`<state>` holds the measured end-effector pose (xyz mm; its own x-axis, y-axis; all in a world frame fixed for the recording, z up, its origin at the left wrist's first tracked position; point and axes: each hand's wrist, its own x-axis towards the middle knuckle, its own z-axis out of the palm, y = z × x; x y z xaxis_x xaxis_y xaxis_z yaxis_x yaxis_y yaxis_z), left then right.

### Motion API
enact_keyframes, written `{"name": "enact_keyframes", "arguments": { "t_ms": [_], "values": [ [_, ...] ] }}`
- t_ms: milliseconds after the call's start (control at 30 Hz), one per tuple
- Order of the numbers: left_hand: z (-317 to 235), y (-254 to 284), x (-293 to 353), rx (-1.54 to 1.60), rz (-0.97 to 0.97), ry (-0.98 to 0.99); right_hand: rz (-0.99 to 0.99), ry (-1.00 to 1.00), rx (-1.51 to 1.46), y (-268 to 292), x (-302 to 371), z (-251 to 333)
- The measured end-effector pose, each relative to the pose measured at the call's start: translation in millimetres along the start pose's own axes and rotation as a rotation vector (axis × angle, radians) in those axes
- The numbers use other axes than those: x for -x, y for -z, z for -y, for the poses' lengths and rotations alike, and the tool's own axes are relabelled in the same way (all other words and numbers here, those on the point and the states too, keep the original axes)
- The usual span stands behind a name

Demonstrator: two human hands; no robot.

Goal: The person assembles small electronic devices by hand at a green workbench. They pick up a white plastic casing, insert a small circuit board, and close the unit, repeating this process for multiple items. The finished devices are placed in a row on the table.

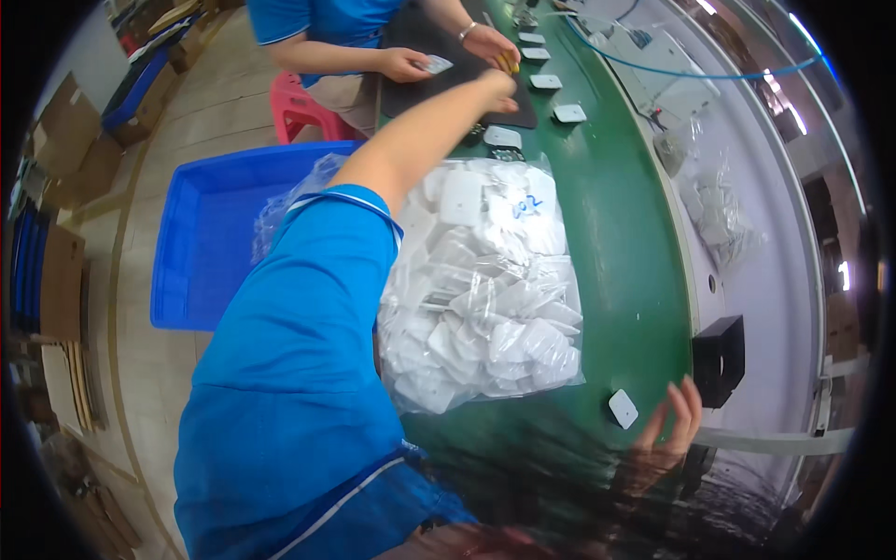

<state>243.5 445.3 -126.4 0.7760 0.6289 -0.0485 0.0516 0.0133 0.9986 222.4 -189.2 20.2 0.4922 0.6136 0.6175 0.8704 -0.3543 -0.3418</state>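
Observation:
My left arm stretches far forward over the table. My left hand (500,91) is just beside a co-worker's hand (495,47) that has something small and yellow at its fingertips. The fingers of my left hand are mostly hidden, so I cannot tell what they hold. Low on the right, my right hand (667,429) is open, its fingers apart, next to a small white rounded-square plastic cover (623,409) on the green table. Below my left arm lies a big clear plastic bag (485,299) full of similar white covers, with blue handwriting on it.
Several white covers (568,114) line the far green tabletop (625,243). A dark mat (420,103) lies before the co-worker, whose other hand (406,64) holds a small pale piece. A blue bin (201,243) and a red stool (297,107) stand left; a black box (719,362) sits right.

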Motion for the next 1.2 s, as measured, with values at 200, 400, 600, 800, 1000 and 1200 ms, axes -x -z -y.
{"name": "enact_keyframes", "arguments": {
  "t_ms": [200,400,600,800,1000,1200],
  "values": [
    [7,-15,-22,-0.992,0.019,0.116,0.028,-0.555,0.202,85,134,-54],
    [17,79,-84,-1.262,0.319,-0.229,-0.207,-0.876,0.192,146,197,-26],
    [-69,64,-100,-1.371,1.057,-0.874,-0.272,-1.012,0.206,152,258,2],
    [-121,-199,286,-0.717,0.337,-0.803,-0.077,-1.08,0.147,125,286,26],
    [-89,-294,461,-0.77,0.825,-1.014,0.072,-0.597,0.101,78,275,-12],
    [-58,-297,510,-0.661,0.793,-0.804,0.215,-0.354,0.048,57,264,-42]
  ]
}}
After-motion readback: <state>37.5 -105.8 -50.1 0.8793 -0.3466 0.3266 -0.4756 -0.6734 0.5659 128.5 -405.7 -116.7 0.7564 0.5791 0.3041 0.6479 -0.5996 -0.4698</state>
